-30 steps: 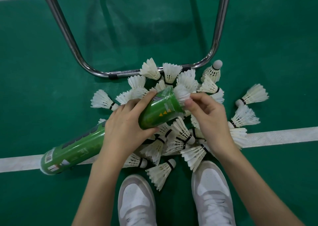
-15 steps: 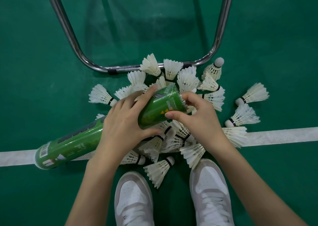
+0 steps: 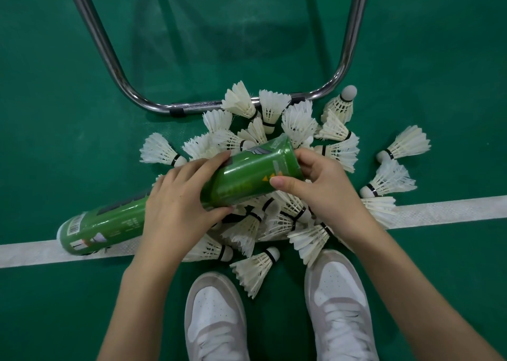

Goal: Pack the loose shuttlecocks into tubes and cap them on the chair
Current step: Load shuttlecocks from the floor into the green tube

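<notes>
At the bottom of the view, two white shoes [image 3: 216, 316] are standing on the green floor [image 3: 55, 86]. Just beyond, the left hand [image 3: 178, 204] is wrapping around a green tube [image 3: 247, 174], the right hand [image 3: 323, 185] curling round its open end. Loose shuttlecocks [image 3: 299, 121] are lying beneath, reaching the chair frame [image 3: 109, 58].

The person has 2 bare arms with no sleeves showing. The left hand [image 3: 175, 207] and the right hand [image 3: 326, 193] wear no gloves, rings or watch. The nails are short and plain. Below the hands are 2 shoes [image 3: 216, 319], white with pale grey edges, tiny holes on the toes and white laces.
</notes>
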The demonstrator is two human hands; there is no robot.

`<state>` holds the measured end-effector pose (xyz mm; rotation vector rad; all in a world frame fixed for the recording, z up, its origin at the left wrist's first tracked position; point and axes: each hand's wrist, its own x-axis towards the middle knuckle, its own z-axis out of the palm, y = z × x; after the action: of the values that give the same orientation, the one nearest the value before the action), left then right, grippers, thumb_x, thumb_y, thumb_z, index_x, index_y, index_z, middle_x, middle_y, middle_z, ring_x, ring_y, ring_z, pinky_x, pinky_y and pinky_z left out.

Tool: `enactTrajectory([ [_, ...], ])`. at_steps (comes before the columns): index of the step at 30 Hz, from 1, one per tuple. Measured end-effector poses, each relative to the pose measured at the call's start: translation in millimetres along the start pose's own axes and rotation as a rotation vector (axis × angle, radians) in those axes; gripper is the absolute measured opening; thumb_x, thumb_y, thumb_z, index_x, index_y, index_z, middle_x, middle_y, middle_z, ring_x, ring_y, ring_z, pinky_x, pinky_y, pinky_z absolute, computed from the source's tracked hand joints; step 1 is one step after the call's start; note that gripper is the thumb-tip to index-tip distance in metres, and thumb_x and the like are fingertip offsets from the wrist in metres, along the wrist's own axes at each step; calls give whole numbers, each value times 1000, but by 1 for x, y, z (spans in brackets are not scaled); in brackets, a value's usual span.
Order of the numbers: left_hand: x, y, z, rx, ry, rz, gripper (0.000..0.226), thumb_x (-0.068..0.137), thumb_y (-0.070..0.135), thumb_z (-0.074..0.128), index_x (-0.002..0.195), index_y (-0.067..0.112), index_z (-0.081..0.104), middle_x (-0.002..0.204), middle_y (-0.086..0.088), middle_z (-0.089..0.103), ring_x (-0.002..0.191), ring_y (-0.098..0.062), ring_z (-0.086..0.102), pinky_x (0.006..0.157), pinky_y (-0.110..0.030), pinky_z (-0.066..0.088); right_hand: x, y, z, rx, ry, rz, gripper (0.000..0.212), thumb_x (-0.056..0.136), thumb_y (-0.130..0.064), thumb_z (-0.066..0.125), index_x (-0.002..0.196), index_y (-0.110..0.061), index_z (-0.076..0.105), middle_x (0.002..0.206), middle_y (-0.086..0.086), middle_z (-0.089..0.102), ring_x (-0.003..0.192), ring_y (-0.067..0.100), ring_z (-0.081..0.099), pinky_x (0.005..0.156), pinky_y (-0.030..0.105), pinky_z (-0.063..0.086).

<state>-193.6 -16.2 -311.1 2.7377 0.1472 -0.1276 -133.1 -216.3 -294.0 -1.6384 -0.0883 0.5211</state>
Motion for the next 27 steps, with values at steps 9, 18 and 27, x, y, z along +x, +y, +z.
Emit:
enactTrajectory([
  [9,-3,0,2,1,42,22,87,62,39,82,137,42,38,125,7,55,110,-23,49,88,-43,42,-1,0,-3,3,-51,3,28,78,-1,68,101,-14,61,92,-8,67,84,-3,62,76,12,48],
  [18,-4,-2,8,11,73,58,86,63,37,83,137,41,40,123,3,55,108,-26,49,89,-44,39,-3,2,-6,-30,-158,-12,33,84,0,62,105,-25,56,102,-11,65,93,-1,62,83,15,48],
  [27,-4,-6,10,0,108,55,89,62,32,84,139,38,40,123,-1,55,107,-28,48,91,-46,38,-10,8,-48,-502,101,-38,21,78,-28,69,98,-28,63,106,-22,59,105,-4,49,88,13,36],
])
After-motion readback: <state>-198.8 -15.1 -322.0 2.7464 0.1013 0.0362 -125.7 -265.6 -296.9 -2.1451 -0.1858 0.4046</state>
